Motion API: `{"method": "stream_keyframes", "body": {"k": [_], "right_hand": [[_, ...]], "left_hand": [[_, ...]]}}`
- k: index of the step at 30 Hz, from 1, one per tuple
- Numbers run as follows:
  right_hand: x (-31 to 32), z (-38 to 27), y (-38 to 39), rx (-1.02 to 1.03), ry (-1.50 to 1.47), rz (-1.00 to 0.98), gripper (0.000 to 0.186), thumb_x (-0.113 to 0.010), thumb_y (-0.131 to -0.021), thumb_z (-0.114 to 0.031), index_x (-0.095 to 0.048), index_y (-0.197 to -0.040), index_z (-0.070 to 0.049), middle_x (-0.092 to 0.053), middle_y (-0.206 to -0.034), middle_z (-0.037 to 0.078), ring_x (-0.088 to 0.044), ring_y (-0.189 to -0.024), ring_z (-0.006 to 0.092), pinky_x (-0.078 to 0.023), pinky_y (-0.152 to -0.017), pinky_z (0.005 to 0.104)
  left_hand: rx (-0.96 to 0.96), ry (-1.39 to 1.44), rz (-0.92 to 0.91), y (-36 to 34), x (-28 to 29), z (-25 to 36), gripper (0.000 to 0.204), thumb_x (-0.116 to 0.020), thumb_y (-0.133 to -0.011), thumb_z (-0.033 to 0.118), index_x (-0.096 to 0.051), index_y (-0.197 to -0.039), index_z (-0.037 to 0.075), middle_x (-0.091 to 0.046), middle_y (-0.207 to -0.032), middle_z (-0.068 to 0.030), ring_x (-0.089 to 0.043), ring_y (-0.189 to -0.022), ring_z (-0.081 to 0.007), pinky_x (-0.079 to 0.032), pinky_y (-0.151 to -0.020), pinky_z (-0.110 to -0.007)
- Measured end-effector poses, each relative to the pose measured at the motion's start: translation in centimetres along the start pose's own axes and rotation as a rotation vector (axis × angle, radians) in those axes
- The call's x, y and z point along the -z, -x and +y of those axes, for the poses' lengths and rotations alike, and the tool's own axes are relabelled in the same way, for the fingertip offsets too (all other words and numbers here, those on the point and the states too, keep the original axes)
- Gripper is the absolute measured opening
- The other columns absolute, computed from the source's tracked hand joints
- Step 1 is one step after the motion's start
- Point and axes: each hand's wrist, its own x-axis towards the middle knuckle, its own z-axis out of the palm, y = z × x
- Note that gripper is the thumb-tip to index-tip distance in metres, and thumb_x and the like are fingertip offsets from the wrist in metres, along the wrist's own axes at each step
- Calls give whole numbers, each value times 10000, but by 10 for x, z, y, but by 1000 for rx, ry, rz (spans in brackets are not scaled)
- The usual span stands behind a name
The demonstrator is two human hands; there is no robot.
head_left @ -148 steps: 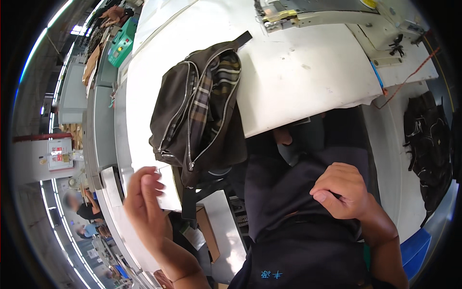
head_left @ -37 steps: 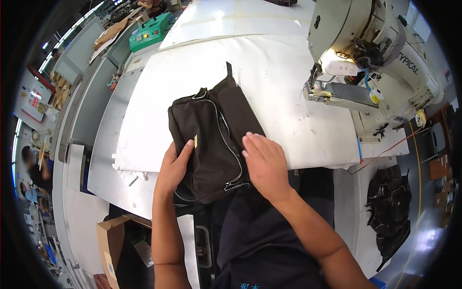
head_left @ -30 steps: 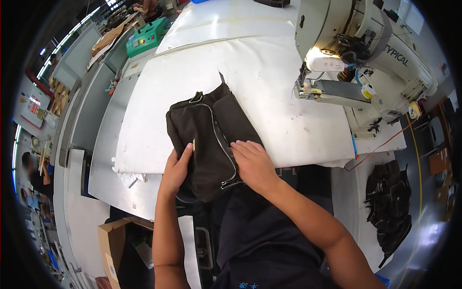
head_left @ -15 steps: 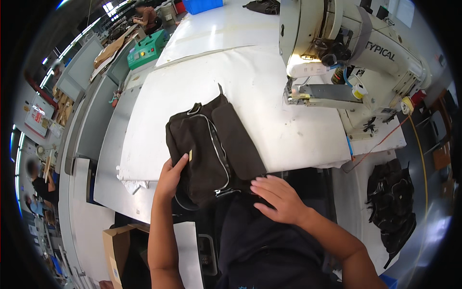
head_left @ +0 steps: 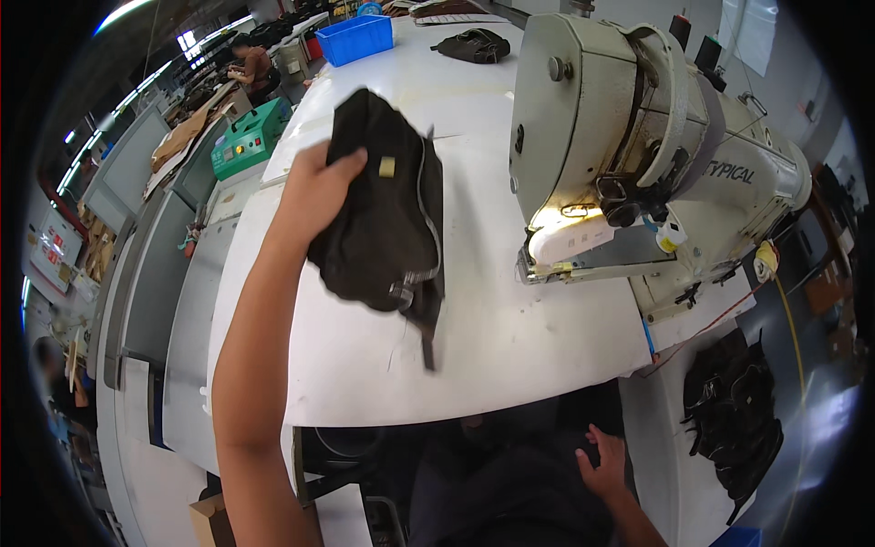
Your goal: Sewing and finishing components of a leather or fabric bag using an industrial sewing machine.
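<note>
My left hand [head_left: 321, 193] grips the side of a dark brown fabric bag [head_left: 378, 219], thumb on its front, fingers behind it. The bag hangs tilted above the white table [head_left: 510, 346], with a small yellowish label and a pale zipper along its edge. A strap dangles from its lower end. My right hand [head_left: 603, 463] is low, beyond the table's near edge, holding nothing, its fingers loosely apart. To the right of the bag stands a cream sewing machine [head_left: 583, 137] with its lamp lit over the arm.
A blue bin [head_left: 355, 39] and another dark bag [head_left: 472, 46] sit at the table's far end. Left of it is a green machine box [head_left: 251, 139]. Several dark bags [head_left: 734, 406] lie in a pile at the lower right. A cardboard box [head_left: 211, 521] stands at the lower left.
My left hand has lifted the bag off the table's near edge and carried it away from me, turning it. My right hand has left the bag and dropped down toward the right.
</note>
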Motion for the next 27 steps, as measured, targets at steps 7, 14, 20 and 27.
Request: {"method": "stream_keyframes", "body": {"k": [7,14,20,27], "right_hand": [[-2,-7,-16,-32,-25,20,500,-750,-863,-182,-625,-1317,-13,-723,-1051,80,-654,-937,248,-453,-898,428],[-6,-14,-49,-22,-63,-119,426,-765,-875,-223,-681,-1250,-38,-743,-992,84,-685,-884,260,-475,-864,421],[-114,-15,-91,-76,-67,-713,429,-640,-984,-350,-685,-1284,-46,-723,-1201,219,-683,-1136,386,-523,-1020,475],[-280,3,-75,-157,-324,-731,359,-516,-1030,-237,-666,-1309,-66,-677,-1296,227,-642,-1215,402,-508,-1038,480]], "left_hand": [[126,-720,-108,-133,-100,-60,728,-697,-922,535,-586,-1397,-5,-574,-1435,-198,-512,-1373,-349,-402,-1148,-502],[-80,-813,-274,25,-133,-149,776,-531,-997,591,-407,-1557,69,-390,-1614,-176,-301,-1525,-367,-224,-1243,-560],[49,-838,-60,106,-131,-138,756,-485,-1029,571,-381,-1565,49,-346,-1643,-190,-246,-1549,-367,-157,-1268,-546],[82,-840,9,128,-142,-122,682,-498,-1033,488,-414,-1539,38,-377,-1615,-201,-287,-1526,-372,-185,-1259,-543]]}}
